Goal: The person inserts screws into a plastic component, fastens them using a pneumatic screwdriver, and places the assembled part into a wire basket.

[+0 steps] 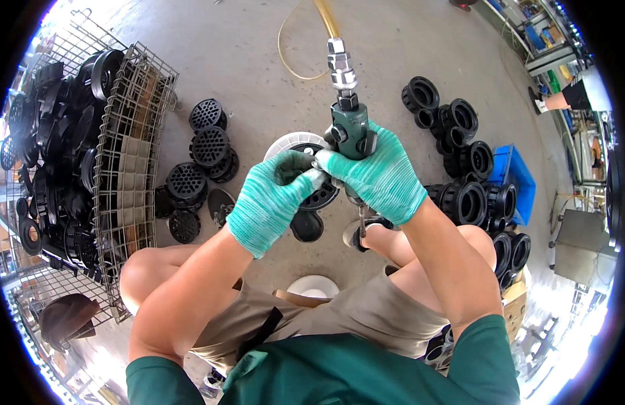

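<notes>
My right hand [382, 174], in a teal knit glove, is wrapped round a dark green air screwdriver [353, 121]. Its metal coupling and amber hose [327, 19] run away from me, and a slim metal bit [362, 221] sticks out on my side. My left hand [272, 202], gloved alike, has its fingers curled and pressed together against the right fingertips; whatever they pinch is too small to make out. Beneath both hands lies a round black slotted grate [320, 197], partly hidden, over a white round base [285, 143]. A black rounded part [307, 226] shows at its near side.
On the left stands a wire cage [133, 135] full of black plastic parts. Black round grates [210, 146] lie on the floor beside it. Black ring fittings [464, 202] are piled at right, by a blue bin [521, 182]. Another person's leg [558, 101] shows far right.
</notes>
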Demonstrator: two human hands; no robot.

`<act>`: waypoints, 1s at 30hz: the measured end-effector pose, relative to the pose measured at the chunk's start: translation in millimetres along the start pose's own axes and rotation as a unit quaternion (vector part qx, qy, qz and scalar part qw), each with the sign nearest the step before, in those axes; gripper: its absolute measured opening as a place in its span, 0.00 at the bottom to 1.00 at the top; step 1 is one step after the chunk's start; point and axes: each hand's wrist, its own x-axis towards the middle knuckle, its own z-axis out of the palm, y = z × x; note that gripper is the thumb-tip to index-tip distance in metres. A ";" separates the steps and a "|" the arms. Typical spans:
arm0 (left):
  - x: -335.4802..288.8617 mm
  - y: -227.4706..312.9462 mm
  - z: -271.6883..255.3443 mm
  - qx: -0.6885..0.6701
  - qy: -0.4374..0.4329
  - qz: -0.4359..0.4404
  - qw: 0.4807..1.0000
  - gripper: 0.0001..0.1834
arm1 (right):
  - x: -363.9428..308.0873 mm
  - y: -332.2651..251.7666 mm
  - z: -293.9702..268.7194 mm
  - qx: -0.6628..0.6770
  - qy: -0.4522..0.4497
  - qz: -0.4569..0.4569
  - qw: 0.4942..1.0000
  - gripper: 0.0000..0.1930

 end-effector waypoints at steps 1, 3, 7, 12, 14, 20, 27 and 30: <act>1.5 1.3 -4.6 0.010 -0.005 0.006 1.000 0.18 | 2.2 0.4 -3.7 0.024 -0.006 0.011 1.000 0.17; 6.0 -4.1 -11.5 0.050 0.007 0.039 0.998 0.16 | -0.8 -9.5 -6.8 0.140 0.026 0.010 0.990 0.11; 8.2 -20.6 -20.6 0.139 -0.002 0.027 0.990 0.14 | 1.3 -18.6 -32.2 0.292 0.102 -0.118 0.944 0.14; 3.9 -31.6 -14.2 0.227 -0.037 0.019 0.973 0.14 | 4.8 -26.5 -53.4 0.451 0.138 -0.124 0.873 0.14; 2.9 -30.4 -11.5 0.219 -0.043 0.034 0.974 0.14 | 4.5 -22.5 -53.0 0.447 0.144 -0.114 0.875 0.14; 0.2 -23.0 -7.0 0.192 -0.055 0.019 0.980 0.13 | 3.1 -20.3 -45.2 0.440 0.164 -0.090 0.878 0.11; 1.2 -24.3 -4.6 0.214 -0.011 0.044 0.976 0.13 | 6.1 -15.3 -46.8 0.472 0.177 -0.085 0.860 0.14; 1.7 -27.7 -5.2 0.272 -0.001 0.066 0.960 0.13 | 6.2 -16.7 -43.2 0.468 0.205 -0.079 0.856 0.14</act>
